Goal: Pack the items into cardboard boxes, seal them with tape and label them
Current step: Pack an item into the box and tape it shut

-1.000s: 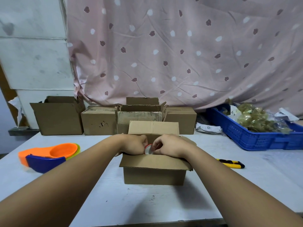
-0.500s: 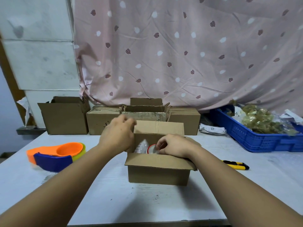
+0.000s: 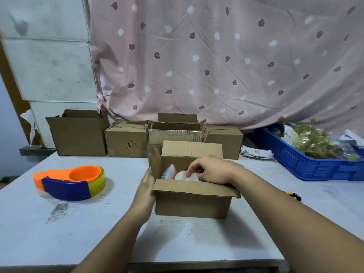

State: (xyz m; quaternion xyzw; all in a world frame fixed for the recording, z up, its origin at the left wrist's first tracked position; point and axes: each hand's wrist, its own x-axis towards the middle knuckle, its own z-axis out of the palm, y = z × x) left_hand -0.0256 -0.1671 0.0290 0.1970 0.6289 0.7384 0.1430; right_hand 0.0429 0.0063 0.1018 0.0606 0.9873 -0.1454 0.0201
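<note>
Standing along the far edge of the table (image 3: 78,233), below a pink patterned curtain (image 3: 216,66), are four rear cardboard boxes (image 3: 126,141): two closed and two with flaps raised. One tape dispenser (image 3: 65,187), orange and blue with a yellowish roll, lies on the table well to the left of the packing box. One blue plastic crate (image 3: 315,166) sits at the right and holds clear bags of golden-green goods (image 3: 313,140). A printed paper packet (image 3: 256,152) lies just beside the crate's left end. One yellow-and-black utility knife (image 3: 293,196) lies beside the right forearm, which hides part of it.

The packing box (image 3: 193,203), of plain brown corrugated card, stands at the centre of the table with its flaps open. Its near flap folds outward and hides the lower interior. Two items are visible inside: a bubble-wrapped item (image 3: 168,171) at the left, and beside it a round item (image 3: 182,175) with a white face and a red rim.

The left hand (image 3: 146,186) lies flat against the box's left wall, fingers straight, gripping nothing. The right hand (image 3: 213,170) is over the opening, fingers curled, with the index fingertip on the white face. The near flap and the hand itself hide the thumb and the remaining fingertips, so it cannot be told whether the right hand grips the round item.
</note>
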